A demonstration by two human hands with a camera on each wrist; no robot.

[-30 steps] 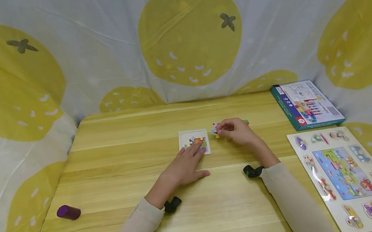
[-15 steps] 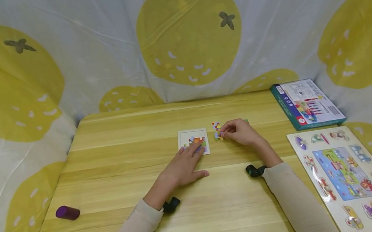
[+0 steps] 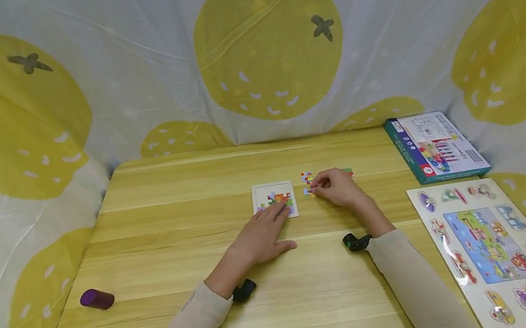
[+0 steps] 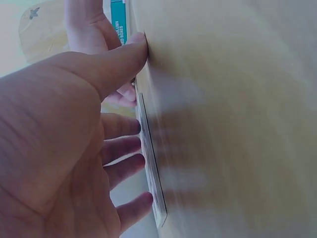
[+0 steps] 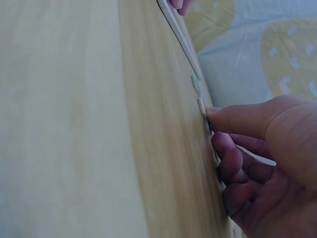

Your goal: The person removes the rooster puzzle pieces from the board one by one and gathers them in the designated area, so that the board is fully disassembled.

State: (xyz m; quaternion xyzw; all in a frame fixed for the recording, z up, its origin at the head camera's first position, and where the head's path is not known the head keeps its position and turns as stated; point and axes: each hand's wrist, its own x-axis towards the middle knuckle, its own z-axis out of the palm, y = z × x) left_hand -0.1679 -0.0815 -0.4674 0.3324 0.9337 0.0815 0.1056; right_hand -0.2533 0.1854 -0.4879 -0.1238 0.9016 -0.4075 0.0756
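My left hand (image 3: pixel 264 235) lies with its fingers spread over the lower part of a small white-framed jigsaw tray (image 3: pixel 259 190). Several colourful pieces sit in the tray, partly covered by the fingers. In the left wrist view the fingertips rest on the tray's edge (image 4: pixel 152 166). Just right of the tray, my right hand (image 3: pixel 338 187) pinches a small jigsaw piece (image 3: pixel 307 193) at the table surface, thumb against its edge in the right wrist view. Another jigsaw piece (image 3: pixel 306 177) lies behind it. A green-and-red piece (image 3: pixel 348 173) shows beyond the knuckles; the palm hides whatever is underneath.
A green-edged box (image 3: pixel 437 145) lies at the back right of the wooden table (image 3: pixel 173 210). In front of it is a large picture puzzle board (image 3: pixel 491 244). A purple cylinder (image 3: pixel 97 299) lies on the left. Patterned cloth (image 3: pixel 138 64) encloses the back and sides.
My right hand has shifted slightly forward of the cluster, and two pieces at its fingertips now show apart, one behind the other. The left hand has stayed on the tray.
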